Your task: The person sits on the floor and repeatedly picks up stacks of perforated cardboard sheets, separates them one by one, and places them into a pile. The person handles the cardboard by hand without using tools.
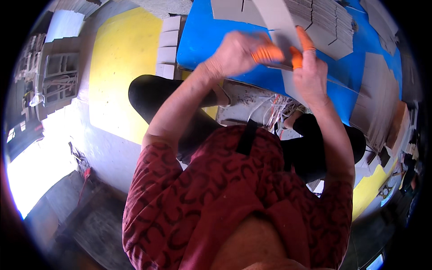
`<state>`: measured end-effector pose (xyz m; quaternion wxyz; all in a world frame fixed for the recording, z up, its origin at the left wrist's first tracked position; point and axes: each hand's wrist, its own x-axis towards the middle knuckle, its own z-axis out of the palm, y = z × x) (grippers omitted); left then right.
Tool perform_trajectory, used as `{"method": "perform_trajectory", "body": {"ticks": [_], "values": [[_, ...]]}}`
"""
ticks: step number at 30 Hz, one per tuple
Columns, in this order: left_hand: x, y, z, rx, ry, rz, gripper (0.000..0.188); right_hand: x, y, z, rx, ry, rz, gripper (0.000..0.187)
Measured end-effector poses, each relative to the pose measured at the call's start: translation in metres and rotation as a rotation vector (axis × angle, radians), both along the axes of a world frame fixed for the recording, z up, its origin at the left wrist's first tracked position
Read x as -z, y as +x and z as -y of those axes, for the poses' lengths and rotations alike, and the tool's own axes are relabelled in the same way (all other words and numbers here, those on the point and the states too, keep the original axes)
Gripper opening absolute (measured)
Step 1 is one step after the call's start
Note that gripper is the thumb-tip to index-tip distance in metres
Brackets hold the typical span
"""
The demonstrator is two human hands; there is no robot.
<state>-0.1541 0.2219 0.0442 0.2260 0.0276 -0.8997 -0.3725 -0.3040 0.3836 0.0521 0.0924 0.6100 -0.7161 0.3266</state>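
A long grey cardboard strip [276,17] slants down across the blue tabletop [202,27] between my hands. Its lower part passes behind my fingers and past the table's near edge. My right hand [311,74], with orange finger covers on thumb and forefinger, is closed on the strip's right side. My left hand [238,51] is blurred by motion; its fingers look curled together, the orange-covered ones reaching the strip's left edge. Whatever they grip is hidden. Beyond both hands lies a thick stack of slotted grey cardboard pieces [321,27].
More cardboard sheets [375,99] lie at the table's right. A column of card pieces [168,45] runs beside a yellow panel [119,72] on the left. Below the table edge, thin pale strips [279,108] lie tangled between my feet. A grey crate [60,78] stands far left.
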Motion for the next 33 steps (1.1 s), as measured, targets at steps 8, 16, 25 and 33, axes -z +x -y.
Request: {"method": "perform_trajectory", "body": {"ticks": [8, 16, 25, 33], "values": [[0.007, -0.034, 0.087, -0.599, -0.556, -0.175, 0.021, -0.006, -0.011, -0.004, 0.002, -0.027, 0.059, 0.078], [-0.001, -0.02, 0.082, -0.404, -0.173, 0.008, 0.015, 0.0, -0.017, -0.014, -0.081, -0.051, 0.06, 0.065], [0.012, 0.002, 0.04, -0.383, -0.14, 0.116, 0.014, -0.005, 0.0, -0.008, -0.165, -0.042, 0.16, 0.062], [-0.005, 0.007, 0.009, -0.199, 0.002, 0.099, 0.017, 0.006, 0.015, -0.009, -0.147, 0.336, 0.188, 0.058]]}}
